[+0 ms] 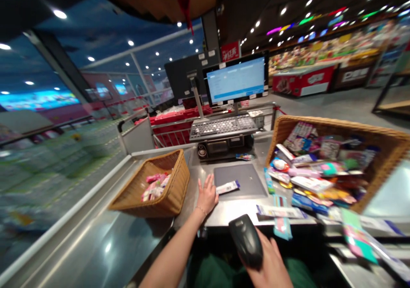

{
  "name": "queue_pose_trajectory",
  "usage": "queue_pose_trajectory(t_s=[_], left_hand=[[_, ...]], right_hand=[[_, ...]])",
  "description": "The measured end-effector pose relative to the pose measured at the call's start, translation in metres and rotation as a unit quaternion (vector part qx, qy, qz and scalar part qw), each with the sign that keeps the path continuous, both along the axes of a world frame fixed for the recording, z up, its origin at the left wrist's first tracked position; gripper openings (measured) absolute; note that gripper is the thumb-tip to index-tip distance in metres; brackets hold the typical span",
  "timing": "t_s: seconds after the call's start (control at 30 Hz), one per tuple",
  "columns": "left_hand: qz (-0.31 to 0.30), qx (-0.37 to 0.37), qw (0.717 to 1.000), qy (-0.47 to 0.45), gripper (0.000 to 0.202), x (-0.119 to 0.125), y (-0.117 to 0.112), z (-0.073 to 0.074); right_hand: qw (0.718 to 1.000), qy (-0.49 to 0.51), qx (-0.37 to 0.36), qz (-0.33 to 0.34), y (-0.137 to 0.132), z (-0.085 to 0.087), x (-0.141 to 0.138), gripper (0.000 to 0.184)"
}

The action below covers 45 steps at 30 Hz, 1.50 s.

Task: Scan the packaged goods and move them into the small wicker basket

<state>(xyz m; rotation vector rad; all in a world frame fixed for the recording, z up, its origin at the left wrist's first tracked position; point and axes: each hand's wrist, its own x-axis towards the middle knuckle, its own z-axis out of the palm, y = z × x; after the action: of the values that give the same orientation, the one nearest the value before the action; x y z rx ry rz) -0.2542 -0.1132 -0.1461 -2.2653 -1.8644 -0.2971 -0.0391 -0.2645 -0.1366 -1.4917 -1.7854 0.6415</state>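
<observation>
My right hand is wrapped round a black handheld barcode scanner, which it holds over the near edge of the counter. My left hand reaches forward, fingers stretched out and apart, over the metal counter. By its thumb side, a slim white packet with purple ends lies across a flat grey pad; whether they touch I cannot tell. A longer white-and-purple packet rests nearer the counter edge, beside a light blue packet that hangs over the edge.
On the left stands a wicker basket with a few pink packets. A bigger tilted wicker basket on the right spills many packaged goods. Behind the pad are a keyboard and a lit monitor. More packets lie at lower right.
</observation>
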Motion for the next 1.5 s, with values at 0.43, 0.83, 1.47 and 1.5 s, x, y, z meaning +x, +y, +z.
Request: queue_pose_trajectory(t_s=[0.43, 0.83, 1.47, 1.5], left_hand=[[-0.008, 0.009, 1.0, 0.024, 0.03, -0.025, -0.008, 0.024], [-0.006, 0.043, 0.999, 0.033, 0.029, -0.036, -0.007, 0.029], [-0.064, 0.275, 0.951, 0.13, 0.014, -0.05, 0.007, 0.021], [-0.066, 0.275, 0.95, 0.129, 0.014, -0.05, 0.007, 0.021]], right_hand=[[0.999, -0.021, 0.025, -0.002, -0.005, -0.001, 0.0, 0.047], [0.999, -0.025, 0.042, -0.006, -0.008, 0.001, 0.0, 0.046], [0.996, -0.064, 0.068, 0.011, -0.013, -0.012, 0.003, 0.051], [0.995, -0.071, 0.07, 0.012, -0.013, -0.013, 0.004, 0.052]])
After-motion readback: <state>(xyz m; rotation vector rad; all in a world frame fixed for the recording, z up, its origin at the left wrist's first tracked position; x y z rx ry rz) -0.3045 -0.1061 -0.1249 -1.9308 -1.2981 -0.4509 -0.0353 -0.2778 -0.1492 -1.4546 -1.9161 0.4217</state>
